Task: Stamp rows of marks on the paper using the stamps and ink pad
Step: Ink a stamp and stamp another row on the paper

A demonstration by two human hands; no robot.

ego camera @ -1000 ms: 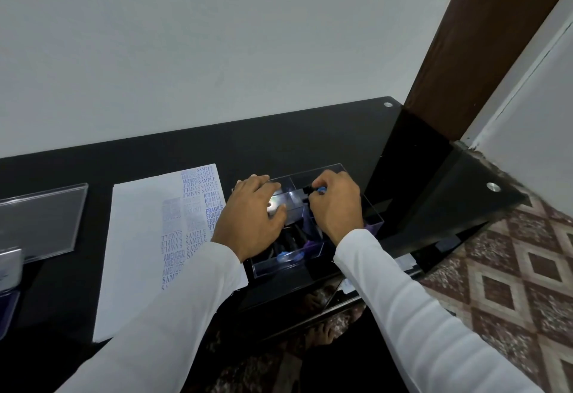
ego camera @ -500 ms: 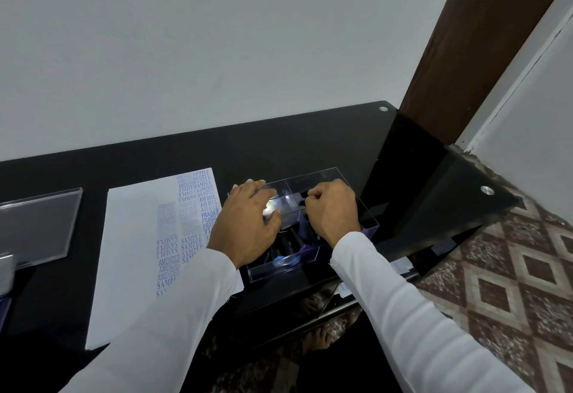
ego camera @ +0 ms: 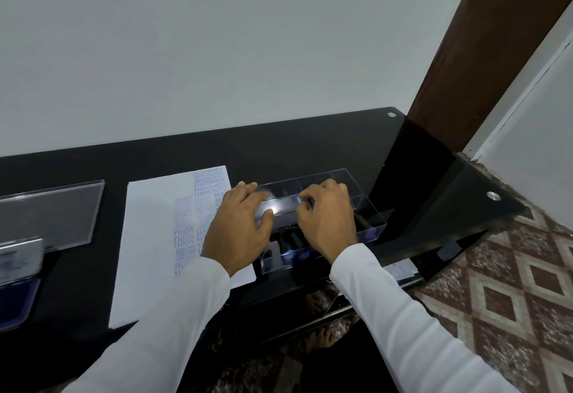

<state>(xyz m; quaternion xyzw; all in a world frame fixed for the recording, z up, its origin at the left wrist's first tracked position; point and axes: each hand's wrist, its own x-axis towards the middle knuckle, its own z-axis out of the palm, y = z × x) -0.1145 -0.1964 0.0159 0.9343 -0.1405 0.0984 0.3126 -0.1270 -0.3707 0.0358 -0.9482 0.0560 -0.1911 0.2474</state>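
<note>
Left hand point(ego camera: 240, 225) lay flat, fingers straight, on the box point(ego camera: 370, 225); right hand point(ego camera: 328, 219) was curled inside (contents unclear), beside the paper point(ego camera: 148, 228).

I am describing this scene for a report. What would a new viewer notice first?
First, the two hands at the centre: the left hand rests on a clear plastic box and the right hand curls over it. Left of them, the white paper with blue stamped words stands out on the black table.
</note>
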